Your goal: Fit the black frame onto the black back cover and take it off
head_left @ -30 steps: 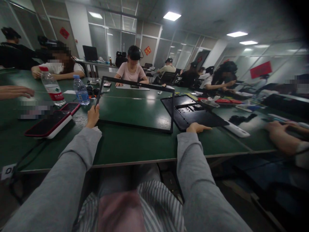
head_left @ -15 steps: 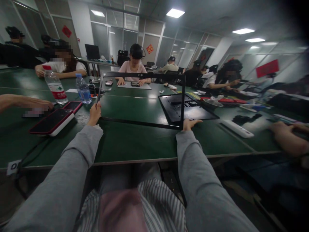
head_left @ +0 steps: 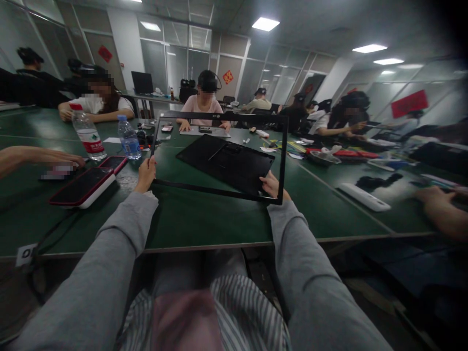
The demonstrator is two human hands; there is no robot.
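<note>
frame (head_left: 226, 116): long axis 9–3
left grip (head_left: 146, 173): pinches 9 o'clock edge
right grip (head_left: 272, 186): pinches 4 o'clock corner
panel (head_left: 226, 163): 12 o'clock, nearer right grip

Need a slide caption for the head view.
Left hand holds a black frame tilted above the green table; right hand grips a black panel behind it.

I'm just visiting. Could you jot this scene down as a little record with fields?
Left hand: grips the left edge of the black frame, which is tilted up
Right hand: at the frame's lower right corner, on the black panel; grip unclear
Panel: rests on the green table, seen through the frame
Nearby: water bottles and a red-cased phone to the left
</note>
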